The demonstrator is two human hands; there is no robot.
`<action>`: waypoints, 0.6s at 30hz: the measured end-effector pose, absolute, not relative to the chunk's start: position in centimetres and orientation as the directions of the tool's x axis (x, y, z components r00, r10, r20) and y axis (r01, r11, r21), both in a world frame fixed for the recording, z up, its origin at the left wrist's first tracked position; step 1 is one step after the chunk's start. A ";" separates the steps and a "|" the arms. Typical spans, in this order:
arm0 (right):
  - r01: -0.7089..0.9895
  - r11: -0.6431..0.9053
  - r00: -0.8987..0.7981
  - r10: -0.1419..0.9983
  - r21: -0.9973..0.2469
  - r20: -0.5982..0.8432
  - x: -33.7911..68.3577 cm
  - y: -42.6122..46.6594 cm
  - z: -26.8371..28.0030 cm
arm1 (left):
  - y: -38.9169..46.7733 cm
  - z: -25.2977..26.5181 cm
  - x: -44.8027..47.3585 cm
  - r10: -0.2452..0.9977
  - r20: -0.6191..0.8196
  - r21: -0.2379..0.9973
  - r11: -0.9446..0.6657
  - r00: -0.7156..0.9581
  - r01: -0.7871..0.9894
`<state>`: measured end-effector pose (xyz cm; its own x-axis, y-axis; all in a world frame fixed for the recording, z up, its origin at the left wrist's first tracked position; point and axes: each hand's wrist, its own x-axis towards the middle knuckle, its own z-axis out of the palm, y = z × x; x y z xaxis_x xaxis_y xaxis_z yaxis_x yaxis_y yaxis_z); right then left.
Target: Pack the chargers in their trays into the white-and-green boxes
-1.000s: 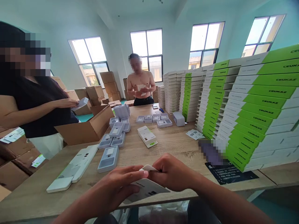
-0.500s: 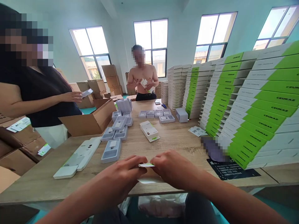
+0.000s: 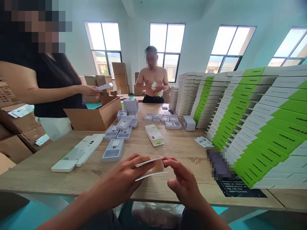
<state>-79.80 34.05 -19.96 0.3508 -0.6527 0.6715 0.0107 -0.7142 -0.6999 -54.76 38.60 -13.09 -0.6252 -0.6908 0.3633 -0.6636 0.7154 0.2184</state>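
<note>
My left hand (image 3: 128, 174) is closed around a small white carton (image 3: 146, 162) just above the near table edge. The carton is partly opened out, its two thin white panels standing apart with a gap between them. To its right, my right hand (image 3: 183, 182) has its fingers stretched out and the thumb apart. Its index fingertip is at the carton's right edge; whether it touches cannot be told. Beyond my hands lies a white box with a green mark (image 3: 154, 134). A grey plastic tray with a small white item (image 3: 112, 150) sits ahead of my left hand.
Flat white cartons (image 3: 81, 150) lie at the left, near an open cardboard box (image 3: 96, 116). More grey trays (image 3: 124, 123) are grouped mid-table. Tall stacks of white-green boxes (image 3: 271, 127) line the right. One person stands left holding a pale item; another stands across the table.
The carton's panels have spread apart. My right hand has drawn off to the right, its fingers now extended, while the left keeps its grip. The view has shifted slightly.
</note>
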 end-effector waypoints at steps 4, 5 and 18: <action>-0.133 -0.865 0.375 -0.496 -0.484 0.783 -79.4 34.1 -20.7 | 38.3 -15.0 -54.9 -0.662 0.421 0.226 0.739 -0.620 -0.635; -0.127 -0.846 0.365 -0.525 -0.518 0.769 -79.2 34.2 -20.4 | 38.2 -15.4 -54.9 -0.658 0.433 0.223 0.740 -0.616 -0.635; 0.364 0.004 -0.008 -1.000 -0.932 -0.008 -74.2 37.0 -19.4 | 38.1 -21.1 -55.1 -0.543 0.710 0.157 0.743 -0.448 -0.650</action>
